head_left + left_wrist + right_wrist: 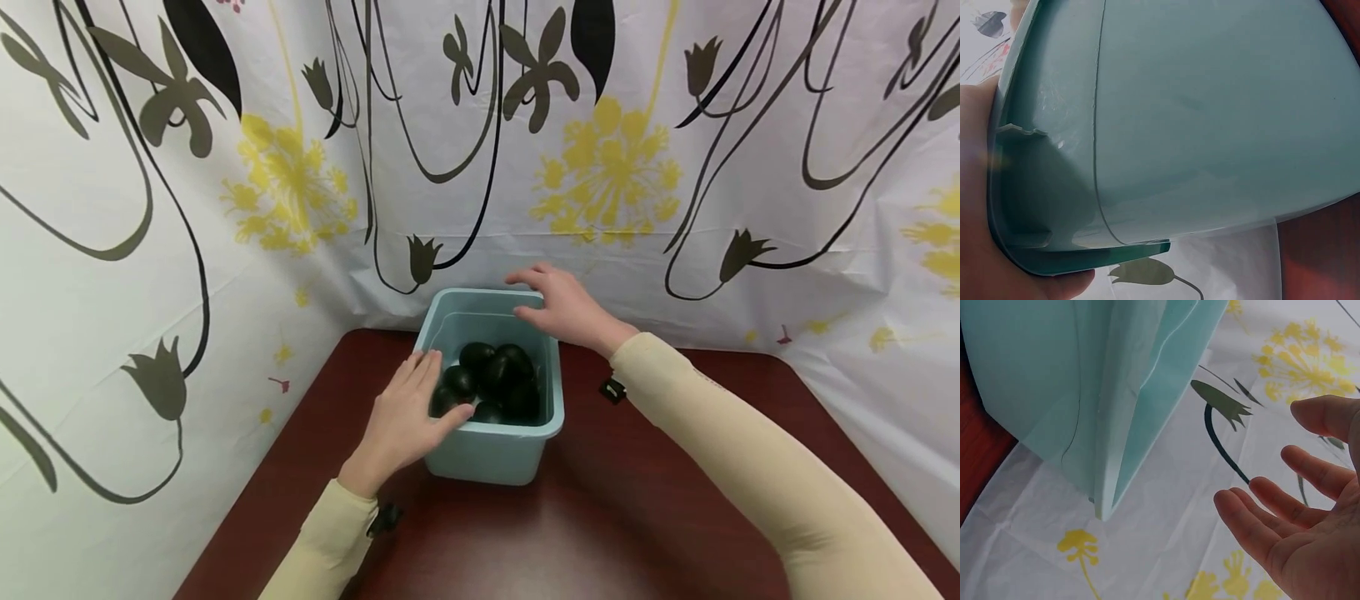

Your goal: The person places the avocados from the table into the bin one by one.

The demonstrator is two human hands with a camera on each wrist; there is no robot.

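Observation:
A light blue-green plastic bin (486,457) stands on the table near the back, with several dark, glossy, rounded things that look like avocados (510,367) inside. My left hand (405,412) rests over the bin's near left rim, fingers straight and thumb spread along the front edge. In the left wrist view, that hand (975,187) lies against the rim beside the bin's outer wall (1210,125). Above the far right corner, my right hand (566,308) hovers with loosely bent fingers. The right wrist view shows this hand (1297,531) holding nothing, apart from the bin's rim (1113,425).
Dark red-brown table (652,500) surrounds the bin. A white curtain (465,208) with yellow, grey and black flower prints hangs close behind the bin and along both sides. Dark straps or devices (612,390) show at the wrists.

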